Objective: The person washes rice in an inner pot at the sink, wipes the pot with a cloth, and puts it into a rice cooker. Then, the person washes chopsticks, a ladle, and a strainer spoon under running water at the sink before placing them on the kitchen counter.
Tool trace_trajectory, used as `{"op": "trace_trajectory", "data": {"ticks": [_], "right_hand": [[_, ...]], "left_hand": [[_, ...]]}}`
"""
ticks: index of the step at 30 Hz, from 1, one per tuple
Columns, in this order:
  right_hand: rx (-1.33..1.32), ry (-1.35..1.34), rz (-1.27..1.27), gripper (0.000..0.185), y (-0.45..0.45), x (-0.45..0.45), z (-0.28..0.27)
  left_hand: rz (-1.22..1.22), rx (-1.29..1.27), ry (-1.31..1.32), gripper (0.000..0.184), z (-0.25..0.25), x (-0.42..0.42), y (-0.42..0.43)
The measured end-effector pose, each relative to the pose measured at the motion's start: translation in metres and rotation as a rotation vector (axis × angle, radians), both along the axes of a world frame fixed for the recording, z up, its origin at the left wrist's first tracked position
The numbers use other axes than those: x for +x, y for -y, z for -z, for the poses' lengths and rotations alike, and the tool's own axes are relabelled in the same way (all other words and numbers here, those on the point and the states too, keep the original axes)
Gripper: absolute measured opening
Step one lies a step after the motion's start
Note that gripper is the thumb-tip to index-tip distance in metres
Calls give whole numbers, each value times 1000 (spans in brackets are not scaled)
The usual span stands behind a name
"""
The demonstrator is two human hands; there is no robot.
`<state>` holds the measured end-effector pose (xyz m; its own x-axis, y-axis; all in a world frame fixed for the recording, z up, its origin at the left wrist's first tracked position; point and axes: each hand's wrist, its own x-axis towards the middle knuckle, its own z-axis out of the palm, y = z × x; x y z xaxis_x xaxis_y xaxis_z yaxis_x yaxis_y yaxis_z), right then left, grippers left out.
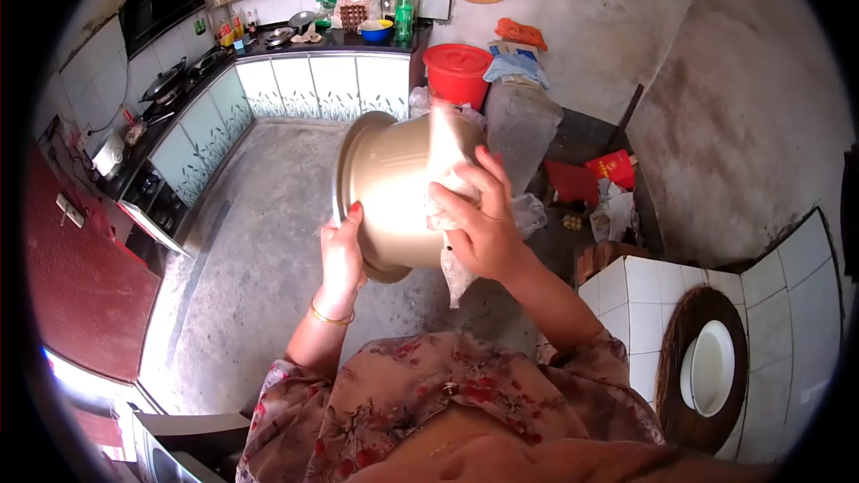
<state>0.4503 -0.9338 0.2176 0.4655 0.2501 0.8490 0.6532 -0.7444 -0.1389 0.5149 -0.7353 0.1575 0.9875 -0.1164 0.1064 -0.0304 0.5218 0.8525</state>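
A metal pot [394,188] with a wide rim is tilted on its side in front of my chest, its rim to the left and its base to the right. My left hand [343,250] is closed on the rim at the lower left, thumb on the outer wall. At the right, my right hand [483,215] presses a crumpled pale cloth [456,279] against the outside near the base. One end of the cloth hangs below the pot. Bright glare covers part of the wall, and the pot's inside is hidden.
Behind stands a counter [327,43] with a green bottle [403,20] and bowls. A red lidded bucket [456,74] is beyond the pot. At the lower right, a white basin [713,368] rests on a round wooden lid [673,376] over a tiled block [644,304].
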Motion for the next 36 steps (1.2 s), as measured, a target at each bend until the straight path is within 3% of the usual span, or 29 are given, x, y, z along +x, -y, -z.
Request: {"op": "trace_trajectory", "data": {"ticks": [2,5,8,11,13,17,21,24,30,33,36], "right_hand": [[-75,-51,13,36,2,10,-8],[119,-74,-70,31,21,47,-8],[465,-488,-156,28,64,102,4],[656,-457,-218,29,53,111,10],[317,-56,-180,41,33,98,14],[163,-138,-94,51,-3,35,25],[21,-57,109,52,-15,25,46],[-430,-26,268,47,-33,19,31],[-373,-87,312,39,-8,90,-6],[-7,-748,387,26,13,141,-23],[-214,-945,364,28,-6,149,-10]], "left_hand": [[24,31,56,28,-5,-1,3],[37,108,118,28,-2,-1,1],[35,150,153,28,7,-4,-1],[24,6,49,29,7,-1,-1],[40,-131,-53,29,4,6,-2],[9,-129,-11,31,4,20,-12],[-93,103,106,26,4,27,-11],[-107,228,171,18,-2,22,4],[-124,440,314,18,13,13,15],[-168,433,348,19,27,11,21],[-139,476,273,16,39,16,20]]}}
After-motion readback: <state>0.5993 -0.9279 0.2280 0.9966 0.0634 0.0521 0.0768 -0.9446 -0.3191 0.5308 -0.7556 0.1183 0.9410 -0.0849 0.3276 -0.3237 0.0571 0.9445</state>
